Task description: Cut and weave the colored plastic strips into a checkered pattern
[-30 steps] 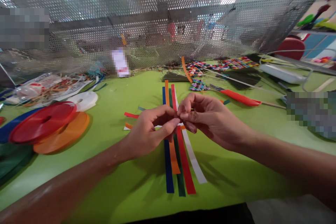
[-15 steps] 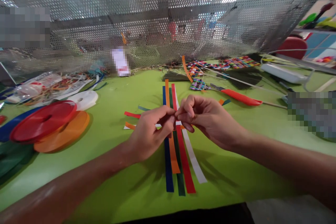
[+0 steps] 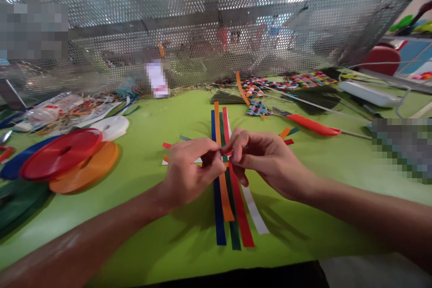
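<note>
My left hand [image 3: 194, 166] and my right hand [image 3: 259, 155] meet at the crossing of several coloured ribbon strips, both with fingers pinched at the weave. Running lengthwise are a blue strip [image 3: 220, 216], an orange strip [image 3: 227, 202], a green strip [image 3: 235, 229], a red strip [image 3: 243, 216] and a white strip [image 3: 257, 211]. Crosswise strips stick out on both sides, among them a red end [image 3: 166, 145] at the left and an orange end [image 3: 285, 132] at the right. My fingers cover most of the crossing, so which strips they pinch is hard to see.
Ribbon rolls lie at left: red [image 3: 62, 154], orange [image 3: 104, 166], white [image 3: 111, 127], green [image 3: 23, 202]. A red-handled knife [image 3: 312, 125] rests at right, near woven pieces [image 3: 258, 107]. A perforated metal screen [image 3: 195, 13] stands behind the green table [image 3: 151, 247].
Both hands stay at the crossing. My right hand has dropped slightly and its fingers have shifted, with a red strip end now showing at its right. The view has drifted a little.
</note>
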`<act>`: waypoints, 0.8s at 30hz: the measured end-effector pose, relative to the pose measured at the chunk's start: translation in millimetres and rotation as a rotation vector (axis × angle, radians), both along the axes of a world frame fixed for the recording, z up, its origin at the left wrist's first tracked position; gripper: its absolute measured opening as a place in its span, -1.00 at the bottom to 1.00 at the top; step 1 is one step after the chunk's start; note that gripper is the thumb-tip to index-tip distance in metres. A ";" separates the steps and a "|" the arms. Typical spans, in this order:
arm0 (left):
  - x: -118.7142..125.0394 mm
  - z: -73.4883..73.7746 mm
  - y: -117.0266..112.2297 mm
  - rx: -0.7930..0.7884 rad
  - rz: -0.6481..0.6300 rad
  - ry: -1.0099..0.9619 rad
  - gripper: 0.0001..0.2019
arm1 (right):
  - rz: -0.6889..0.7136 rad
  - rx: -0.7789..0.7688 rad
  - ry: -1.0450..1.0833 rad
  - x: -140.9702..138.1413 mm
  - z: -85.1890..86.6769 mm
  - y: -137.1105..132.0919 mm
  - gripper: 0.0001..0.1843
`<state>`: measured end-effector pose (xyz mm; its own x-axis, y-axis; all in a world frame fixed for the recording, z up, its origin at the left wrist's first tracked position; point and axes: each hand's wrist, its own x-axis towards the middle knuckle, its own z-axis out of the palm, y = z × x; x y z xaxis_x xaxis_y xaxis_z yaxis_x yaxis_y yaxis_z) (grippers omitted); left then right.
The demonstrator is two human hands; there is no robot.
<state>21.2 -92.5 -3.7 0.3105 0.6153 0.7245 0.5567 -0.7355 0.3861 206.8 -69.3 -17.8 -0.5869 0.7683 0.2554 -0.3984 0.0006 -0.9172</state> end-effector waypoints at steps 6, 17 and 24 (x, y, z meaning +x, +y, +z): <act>-4.5 -0.5 4.9 -0.123 0.023 -0.122 -0.87 | -0.105 0.331 -0.122 3.4 1.8 -7.5 -0.85; -3.6 -12.5 14.8 -0.530 -0.212 -0.291 -0.82 | -0.181 0.148 -0.117 1.7 1.0 4.9 -0.90; -3.4 -13.2 12.3 -0.511 -0.256 -0.246 -0.82 | -0.047 -0.146 -0.035 1.7 7.9 6.3 -0.88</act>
